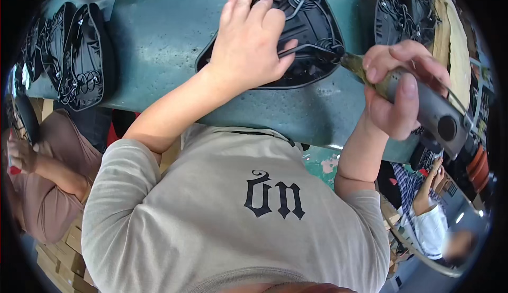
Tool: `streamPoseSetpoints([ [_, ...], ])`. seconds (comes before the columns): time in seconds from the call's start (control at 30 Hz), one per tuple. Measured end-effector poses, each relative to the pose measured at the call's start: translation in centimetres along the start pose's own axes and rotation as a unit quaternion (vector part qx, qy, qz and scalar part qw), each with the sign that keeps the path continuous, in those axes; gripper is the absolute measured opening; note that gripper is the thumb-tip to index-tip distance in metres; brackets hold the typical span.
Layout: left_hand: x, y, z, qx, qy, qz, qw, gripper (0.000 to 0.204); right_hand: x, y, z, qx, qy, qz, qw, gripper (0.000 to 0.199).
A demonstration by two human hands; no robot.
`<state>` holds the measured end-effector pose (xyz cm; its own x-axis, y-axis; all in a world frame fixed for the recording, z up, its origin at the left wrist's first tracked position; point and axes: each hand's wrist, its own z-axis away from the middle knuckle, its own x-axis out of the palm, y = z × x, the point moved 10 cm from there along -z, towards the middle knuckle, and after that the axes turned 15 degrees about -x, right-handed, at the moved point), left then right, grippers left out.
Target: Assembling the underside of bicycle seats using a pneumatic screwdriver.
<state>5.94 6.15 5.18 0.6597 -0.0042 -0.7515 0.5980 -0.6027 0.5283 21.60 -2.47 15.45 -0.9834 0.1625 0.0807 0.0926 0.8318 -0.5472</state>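
The left hand (251, 44) pressed flat on a black wired panel (296, 33) lying on the green tabletop (159, 33). The right hand (397, 89) gripped a grey power tool (428, 110), its tip at the wiring; fastening seemed underway, needing steady aim.

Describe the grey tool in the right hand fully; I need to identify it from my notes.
The grey power tool has a long, smooth body, seemingly plastic or metal, with a round dark button near its rear end. It lies tilted, its worn brownish nose pointing left at wire on the black part. The right hand wraps around its front. The left hand presses on the part.
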Motion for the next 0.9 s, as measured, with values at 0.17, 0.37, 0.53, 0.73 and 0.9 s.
streamPoseSetpoints([
  [0.17, -0.3, -0.1, -0.4, 0.001, 0.014, 0.017, 1.000, 0.044, -0.9, 1.8, -0.3, 0.007, -0.010, -0.024, 1.000, 0.024],
  [0.37, 0.2, -0.8, -0.7, 0.009, -0.015, 0.018, 1.000, 0.044, -0.9, 1.4, -1.2, 0.050, 0.011, -0.015, 0.999, 0.035],
  [0.53, 0.5, -1.6, -2.8, 0.102, -0.140, 0.062, 0.983, 0.043, -1.9, -5.8, -3.3, -0.009, -0.017, 0.018, 1.000, 0.047],
  [0.73, 2.5, -2.9, -3.3, 0.058, -0.286, 0.144, 0.946, 0.052, -1.6, -3.5, -3.0, 0.039, -0.015, -0.058, 0.997, 0.042],
  [0.9, 2.2, -3.3, -3.3, 0.086, -0.241, 0.168, 0.952, 0.053, -2.2, 1.5, -2.4, 0.073, 0.008, -0.120, 0.990, 0.039],
])
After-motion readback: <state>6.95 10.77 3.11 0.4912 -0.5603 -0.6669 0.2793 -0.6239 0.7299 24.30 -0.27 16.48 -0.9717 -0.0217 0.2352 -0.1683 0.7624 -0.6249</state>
